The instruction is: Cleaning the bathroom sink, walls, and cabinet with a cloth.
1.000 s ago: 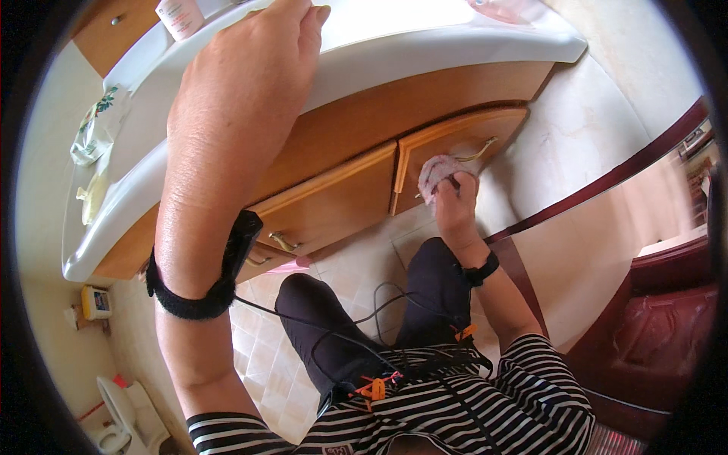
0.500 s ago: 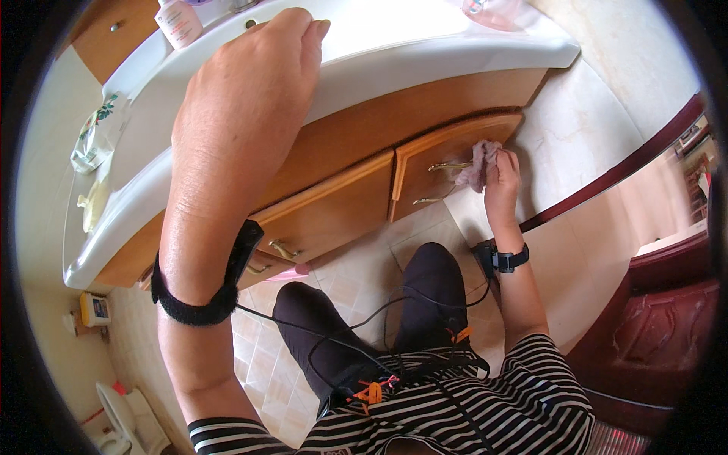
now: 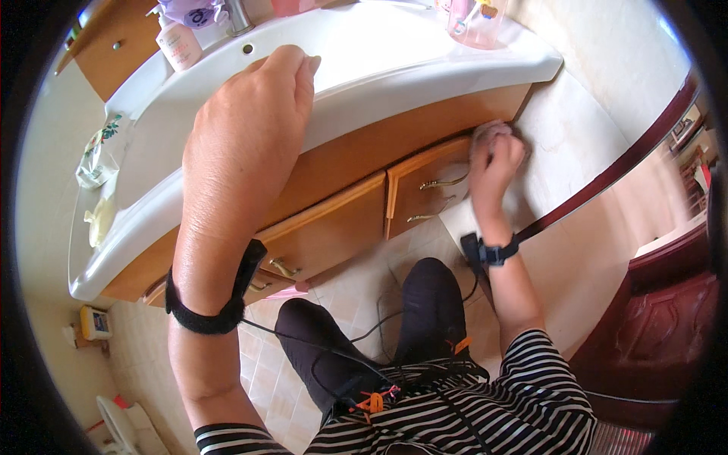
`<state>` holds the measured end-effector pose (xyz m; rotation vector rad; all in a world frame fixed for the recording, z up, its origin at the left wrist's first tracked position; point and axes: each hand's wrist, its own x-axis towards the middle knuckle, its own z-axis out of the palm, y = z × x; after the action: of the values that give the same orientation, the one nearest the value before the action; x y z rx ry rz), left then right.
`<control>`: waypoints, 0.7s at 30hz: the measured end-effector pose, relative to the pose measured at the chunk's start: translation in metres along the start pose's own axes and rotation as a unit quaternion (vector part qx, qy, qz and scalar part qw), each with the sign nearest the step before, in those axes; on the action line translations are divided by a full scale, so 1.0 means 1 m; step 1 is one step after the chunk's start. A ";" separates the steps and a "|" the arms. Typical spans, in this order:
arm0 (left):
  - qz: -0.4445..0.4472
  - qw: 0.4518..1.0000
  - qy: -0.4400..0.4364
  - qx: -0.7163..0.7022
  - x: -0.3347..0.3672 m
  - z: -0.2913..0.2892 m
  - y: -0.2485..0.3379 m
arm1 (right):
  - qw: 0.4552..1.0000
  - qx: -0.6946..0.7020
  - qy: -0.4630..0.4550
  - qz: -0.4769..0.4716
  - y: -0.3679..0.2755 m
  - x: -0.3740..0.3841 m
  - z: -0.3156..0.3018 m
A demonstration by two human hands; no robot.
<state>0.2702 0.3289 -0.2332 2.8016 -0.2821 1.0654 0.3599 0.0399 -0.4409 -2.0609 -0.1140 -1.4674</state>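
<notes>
Below the right end of the sink (image 3: 440, 80), the right hand (image 3: 497, 165) has its fingers bent around a crumpled pale pink cloth (image 3: 490, 129), a closed grip, slightly blurred. The cloth is at the top right corner of the wooden cabinet (image 3: 326, 220) under the sink. The left hand (image 3: 254, 114) is over the sink's front rim, fingers curled under; I cannot tell whether that grip has hold of anything. A pump bottle (image 3: 180, 47) stands at the sink's back left, a pink cup (image 3: 474, 29) on its right end.
</notes>
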 end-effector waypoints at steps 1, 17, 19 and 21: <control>-0.006 1.000 -0.011 -0.007 0.001 0.000 0.002 | 0.996 -0.040 -0.023 -0.076 -0.023 -0.003 -0.007; -0.015 0.999 -0.029 -0.038 0.003 -0.005 0.004 | 0.979 -0.004 -0.108 -0.171 0.005 0.021 -0.028; -0.018 0.999 -0.034 -0.032 0.003 -0.004 0.003 | 0.994 0.043 -0.061 -0.078 0.022 0.015 -0.025; -0.014 0.999 -0.034 -0.027 0.003 -0.005 0.003 | 0.995 0.067 0.015 0.072 0.032 0.020 -0.030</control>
<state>0.2681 0.3265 -0.2271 2.7891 -0.2737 0.9452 0.3556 -0.0065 -0.4300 -1.8989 -0.0505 -1.3648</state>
